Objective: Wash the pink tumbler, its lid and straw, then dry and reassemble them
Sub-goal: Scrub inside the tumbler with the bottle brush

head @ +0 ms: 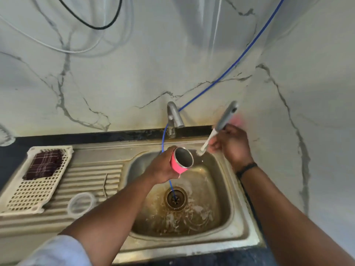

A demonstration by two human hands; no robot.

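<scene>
— One pink tumbler (pixel 180 162), held over the sink (pixel 226 189) basin, mouth tipped up toward the right. How would you say it handles?

— Steel inside, pink coat outside — stiff, likely light while empty, and slippery if wet. The left hand (pixel 163 167) has its fingers wrapped round the body near the base, which looks the safest place; the thin rim gives little to pinch.

— And the other hand?

— The right hand (pixel 230 144) clasps one brush (pixel 215 131) about mid-length, bristle tip down, just beside the tumbler's mouth but not inside it. Grey handle, blurred.

— Lid and straw?

— One clear round lid (pixel 81 203), I think, lying on the ribbed drainboard (pixel 96 169). One thin curved rod (pixel 104 186) near it may be the straw — I cannot tell for sure.

— Anything else to count?

— One cream basket (pixel 34 191) with one dark checked cloth (pixel 44 164) in it, one tap (pixel 174 116), one blue hose (pixel 230 66) running down to the drain (pixel 175 198).
</scene>
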